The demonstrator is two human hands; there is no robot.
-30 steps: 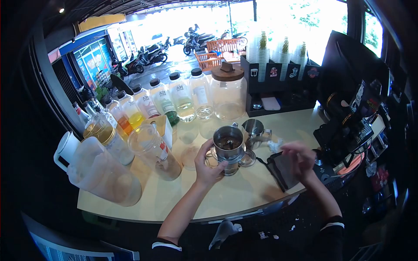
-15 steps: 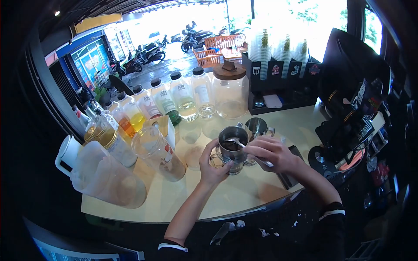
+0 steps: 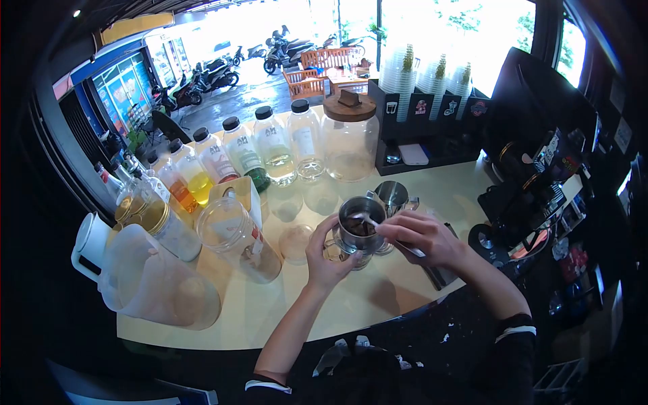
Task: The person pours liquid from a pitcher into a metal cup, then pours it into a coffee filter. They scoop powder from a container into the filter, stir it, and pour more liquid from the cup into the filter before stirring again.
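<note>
My left hand (image 3: 327,255) is wrapped round the side of a metal cup (image 3: 360,244), which sits on a clear glass mug (image 3: 361,261). Dark contents lie at the bottom of the cup. Pinched in the fingers of my right hand (image 3: 429,239) is a spoon (image 3: 416,252), its bowl end down inside the cup. Just behind stands a second metal cup (image 3: 391,192) with a handle. To the left of my left hand, a round clear lid (image 3: 295,243) lies on the counter.
A tall clear jar (image 3: 246,253) and a large translucent pitcher (image 3: 158,283) stand at left. Several capped bottles (image 3: 275,145) and a wooden-lidded jar (image 3: 349,145) line the back of the counter (image 3: 317,324). A black cup rack (image 3: 432,148) and a dark machine (image 3: 533,121) are at right.
The view has shifted slightly, so the counter items sit further left. The spoon is still in the cup, its bowl slightly moved; both hands keep their grip.
</note>
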